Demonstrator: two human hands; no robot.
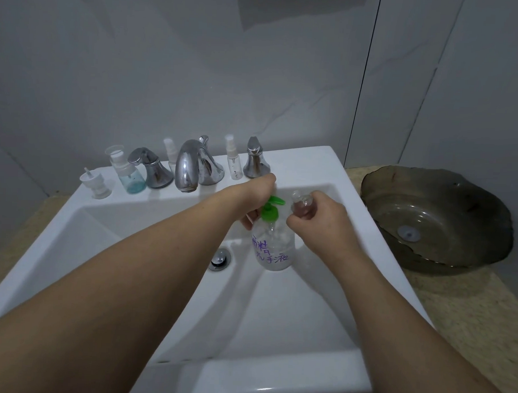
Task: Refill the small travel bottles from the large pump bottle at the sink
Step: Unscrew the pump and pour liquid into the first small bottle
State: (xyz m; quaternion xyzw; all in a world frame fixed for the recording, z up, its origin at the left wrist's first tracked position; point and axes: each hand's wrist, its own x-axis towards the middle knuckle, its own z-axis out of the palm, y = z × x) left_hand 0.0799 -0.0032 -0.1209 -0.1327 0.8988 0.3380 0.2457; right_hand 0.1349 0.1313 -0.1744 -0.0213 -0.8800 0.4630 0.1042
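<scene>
The pump bottle (pixel 273 247), clear with purple handwriting and a green pump head (pixel 270 210), stands upright in the sink (pixel 276 310) basin, just right of the drain (pixel 220 258). My left hand (pixel 259 196) reaches over the pump from the left, wrist bent, fingers curled down behind the green head; the fingertips are hidden, so I cannot tell exactly how they sit on it. My right hand (pixel 316 216) grips a small clear bottle (pixel 301 202), fingers wrapped round its body, its open mouth tilted toward the pump nozzle and close beside it. Both forearms extend over the basin. On the rear ledge of the sink, from left to right: a white pump cap (pixel 95 183) lying apart from any bottle, a small bottle with blue liquid (pixel 128 172), the left tap handle (pixel 150 169), a small spray bottle (pixel 170 153) partly behind the spout (pixel 189 166), a second clear spray bottle (pixel 233 161), and the right tap handle (pixel 255 162). To the right of the sink, on the speckled counter (pixel 454 309), rests a dark glass bowl (pixel 435 216) with a wavy rim.
</scene>
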